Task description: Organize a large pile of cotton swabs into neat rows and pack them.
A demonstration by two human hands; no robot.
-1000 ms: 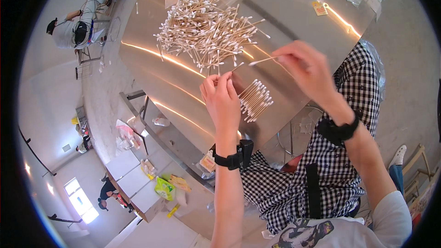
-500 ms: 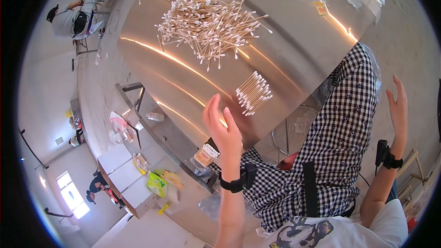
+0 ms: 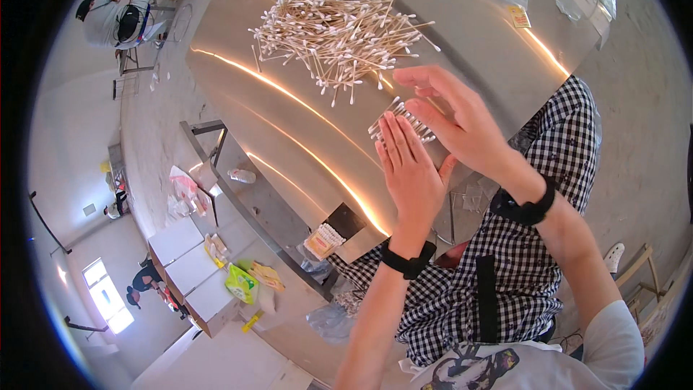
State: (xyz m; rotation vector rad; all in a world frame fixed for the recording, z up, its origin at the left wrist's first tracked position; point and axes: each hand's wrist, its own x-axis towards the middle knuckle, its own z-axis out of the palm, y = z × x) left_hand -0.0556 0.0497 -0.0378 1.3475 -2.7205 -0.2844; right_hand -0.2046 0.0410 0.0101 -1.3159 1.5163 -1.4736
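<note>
Polished metal tops the bench, and both hands reach over it near its front right edge, the one beside the checked cloth across the person's lap. Between them lies a small bundle of cotton swabs, side by side, inward from that edge and partly covered by the hands.

The left hand is laid out flat, back upward, its fingers straight, close together and slanting up and to the left over the lower part of the bundle. Its thumb stands away from the palm, the tip close to the heel of the right hand. That forearm climbs from the lower edge of the view, a black wristband around the wrist.

The right hand comes in from the right, wide, with fingers gently curved and pointing left above the bundle; the thumb stretches lower, toward the swab tips, leaving a gap. Whether the thumb touches them I cannot tell. Its elbow is bent, and the wrist wears another black strap.

Beyond the fingers, toward the far side of the bench, spreads a large loose heap of swabs. A small pack of swabs is at the near corner.
</note>
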